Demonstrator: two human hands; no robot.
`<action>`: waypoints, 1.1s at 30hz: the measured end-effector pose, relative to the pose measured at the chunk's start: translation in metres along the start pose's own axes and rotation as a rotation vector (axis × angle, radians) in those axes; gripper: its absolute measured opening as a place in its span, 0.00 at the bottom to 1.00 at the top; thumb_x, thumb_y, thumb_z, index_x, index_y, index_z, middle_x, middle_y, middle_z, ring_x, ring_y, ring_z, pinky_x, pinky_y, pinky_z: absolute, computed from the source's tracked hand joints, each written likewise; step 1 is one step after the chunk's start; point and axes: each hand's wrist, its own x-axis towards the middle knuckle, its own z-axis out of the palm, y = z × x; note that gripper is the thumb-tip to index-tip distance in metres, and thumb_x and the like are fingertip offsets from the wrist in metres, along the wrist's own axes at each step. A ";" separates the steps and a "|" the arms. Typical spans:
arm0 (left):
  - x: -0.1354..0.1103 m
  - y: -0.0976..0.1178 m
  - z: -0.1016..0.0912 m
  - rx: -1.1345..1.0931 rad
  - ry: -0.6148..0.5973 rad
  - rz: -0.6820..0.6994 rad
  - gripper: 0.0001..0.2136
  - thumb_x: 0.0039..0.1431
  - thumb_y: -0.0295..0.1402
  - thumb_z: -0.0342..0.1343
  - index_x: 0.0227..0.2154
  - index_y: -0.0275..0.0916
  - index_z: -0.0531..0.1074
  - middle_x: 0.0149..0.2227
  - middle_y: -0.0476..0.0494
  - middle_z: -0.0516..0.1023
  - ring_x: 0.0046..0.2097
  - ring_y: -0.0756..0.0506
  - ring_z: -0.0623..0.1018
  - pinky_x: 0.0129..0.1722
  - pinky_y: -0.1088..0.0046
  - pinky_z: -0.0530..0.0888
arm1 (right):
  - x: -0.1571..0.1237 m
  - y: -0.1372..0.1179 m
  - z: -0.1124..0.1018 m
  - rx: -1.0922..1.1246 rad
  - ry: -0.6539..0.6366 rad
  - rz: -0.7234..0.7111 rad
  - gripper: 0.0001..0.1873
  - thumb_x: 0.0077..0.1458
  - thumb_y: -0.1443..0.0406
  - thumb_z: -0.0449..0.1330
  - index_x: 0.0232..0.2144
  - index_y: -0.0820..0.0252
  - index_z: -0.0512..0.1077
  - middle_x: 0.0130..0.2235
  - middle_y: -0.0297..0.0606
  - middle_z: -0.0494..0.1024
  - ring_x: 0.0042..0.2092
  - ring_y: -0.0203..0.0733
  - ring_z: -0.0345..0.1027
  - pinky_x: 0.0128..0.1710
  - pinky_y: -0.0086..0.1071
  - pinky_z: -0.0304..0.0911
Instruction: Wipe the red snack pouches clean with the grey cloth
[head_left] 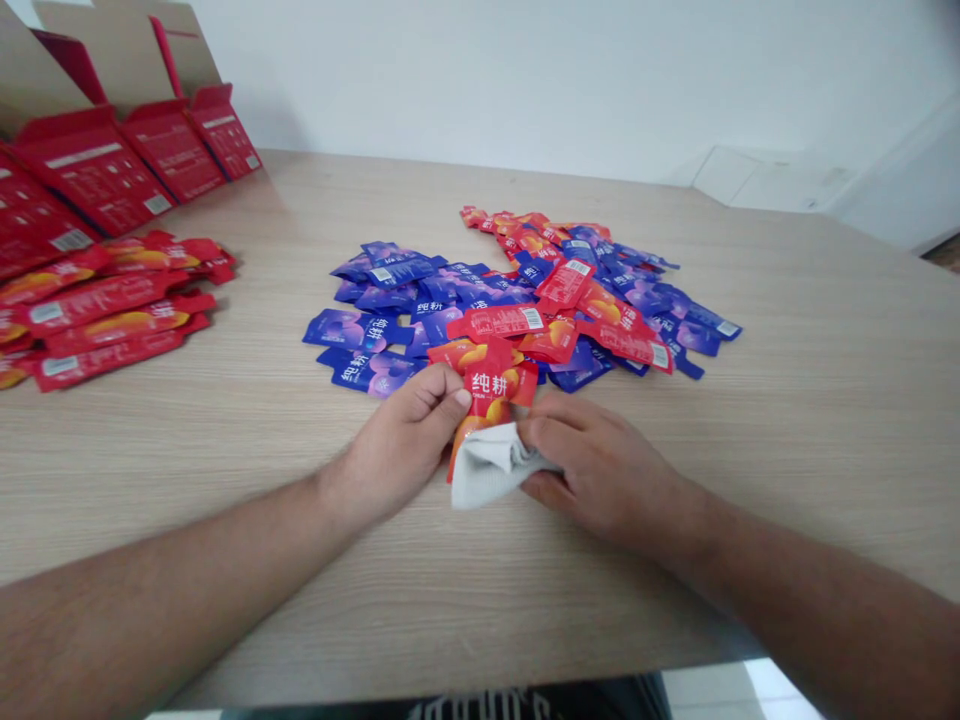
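- Head view: glossy red foil sachet (491, 385) pinched near its top by the left hand (397, 435), apparently so it is kept raised off the tabletop.
- Pale grey folded cloth (491, 465) grasped by the right hand (600, 470) and pressed on the sachet's lower end; the sachet seems braced by this two-handed hold.
- Heap of blue-purple and red foil sachets (382, 300) lies just beyond both hands.
- Overlapping red foil sachets (105, 320) and open red cardboard boxes (94, 170) are placed well left of the left hand.
- Light wood-grain tabletop (787, 450) extends right of the right hand; its near edge runs below the forearms.
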 end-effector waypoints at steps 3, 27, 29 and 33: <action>0.000 0.000 -0.001 0.028 -0.002 0.014 0.11 0.67 0.40 0.56 0.32 0.40 0.65 0.26 0.52 0.69 0.27 0.51 0.68 0.26 0.75 0.64 | 0.000 0.000 0.001 0.003 -0.039 -0.077 0.05 0.61 0.67 0.62 0.41 0.57 0.72 0.41 0.39 0.75 0.43 0.46 0.69 0.44 0.38 0.66; -0.001 0.000 -0.001 0.039 -0.063 -0.001 0.12 0.67 0.41 0.56 0.32 0.40 0.65 0.26 0.52 0.70 0.26 0.51 0.67 0.25 0.75 0.64 | 0.001 0.001 -0.001 0.024 -0.023 -0.007 0.04 0.62 0.66 0.62 0.40 0.57 0.70 0.41 0.39 0.74 0.42 0.45 0.68 0.42 0.37 0.65; -0.001 -0.001 -0.001 0.016 -0.083 -0.014 0.12 0.66 0.42 0.56 0.33 0.40 0.65 0.27 0.51 0.70 0.26 0.51 0.68 0.25 0.76 0.63 | 0.001 0.006 -0.002 0.001 0.053 0.058 0.06 0.61 0.65 0.63 0.41 0.59 0.69 0.42 0.41 0.74 0.44 0.47 0.69 0.44 0.38 0.65; -0.001 0.000 0.000 0.022 -0.091 -0.037 0.12 0.67 0.42 0.55 0.33 0.40 0.64 0.27 0.52 0.70 0.26 0.51 0.68 0.25 0.76 0.63 | 0.002 0.010 -0.002 0.011 0.099 0.121 0.07 0.60 0.66 0.63 0.39 0.59 0.68 0.42 0.41 0.74 0.43 0.47 0.69 0.43 0.39 0.66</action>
